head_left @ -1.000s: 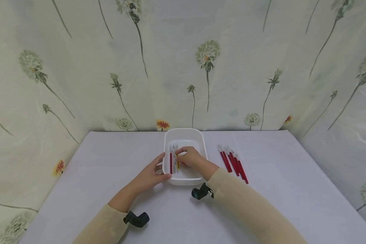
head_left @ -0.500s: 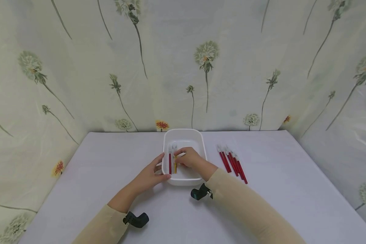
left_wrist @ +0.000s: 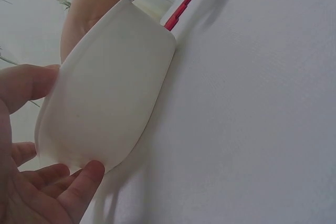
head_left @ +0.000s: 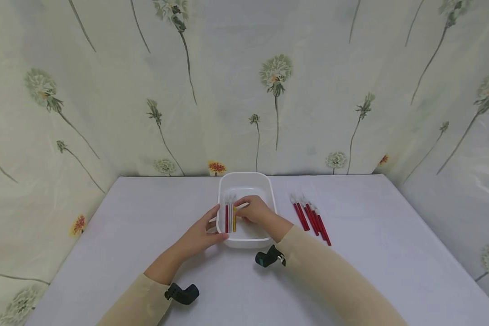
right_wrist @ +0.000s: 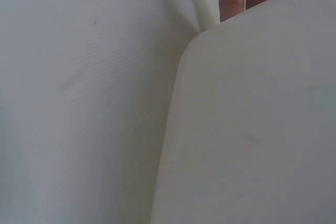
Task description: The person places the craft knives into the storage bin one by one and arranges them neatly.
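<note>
A white plastic tray (head_left: 248, 243) stands on the table. My left hand (head_left: 199, 233) holds its near left corner, thumb at the front rim and fingers along the outer left wall. In the left wrist view, fingertips (left_wrist: 94, 170) press the tray's side. My right hand (head_left: 254, 212) reaches inside, fingers bent, thumb and index finger at the upper part of a slim yellow stick (head_left: 234, 222) with a pale tip. Left of it lie a silver stick (head_left: 230, 222) and a red stick (head_left: 227, 219), lengthwise and nearly parallel. The right wrist view shows mostly the tray's outer wall (right_wrist: 252, 129).
To the tray's right, several red sticks (head_left: 313, 219) with clear, pale tips lie slanted on the white tablecloth (head_left: 159, 199). A flower-printed curtain (head_left: 228, 90) hangs behind the table. Dark wrist cameras (head_left: 183, 294) sit on both sleeves.
The yellow stick has shifted left and straightened beside the silver and red ones. The right fingers went left with it, then eased slightly right. The left hand stays at the tray.
</note>
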Tool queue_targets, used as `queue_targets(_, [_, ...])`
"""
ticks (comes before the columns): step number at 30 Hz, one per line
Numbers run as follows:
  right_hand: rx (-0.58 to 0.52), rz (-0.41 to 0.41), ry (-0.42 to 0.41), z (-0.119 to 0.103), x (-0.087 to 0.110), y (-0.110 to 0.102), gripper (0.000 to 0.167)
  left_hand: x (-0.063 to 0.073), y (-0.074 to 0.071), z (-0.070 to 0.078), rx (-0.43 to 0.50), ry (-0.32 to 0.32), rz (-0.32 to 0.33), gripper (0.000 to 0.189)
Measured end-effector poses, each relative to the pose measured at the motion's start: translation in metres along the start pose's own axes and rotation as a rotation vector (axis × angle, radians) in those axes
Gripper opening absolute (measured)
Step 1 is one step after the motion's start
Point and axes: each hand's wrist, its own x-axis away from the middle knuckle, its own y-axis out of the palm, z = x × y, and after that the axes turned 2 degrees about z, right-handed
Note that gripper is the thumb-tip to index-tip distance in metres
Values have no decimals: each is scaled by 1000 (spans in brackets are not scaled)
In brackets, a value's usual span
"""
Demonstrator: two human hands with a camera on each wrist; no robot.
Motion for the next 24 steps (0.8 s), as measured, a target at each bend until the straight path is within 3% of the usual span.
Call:
queue_targets(15, [64,5,-89,-11,11,-19,18,-1,1,-1,-3,-7,0,94])
queue_targets(24, [131,-39,-162,-22,26,-37,25,-1,0,0,11,-5,-2,92])
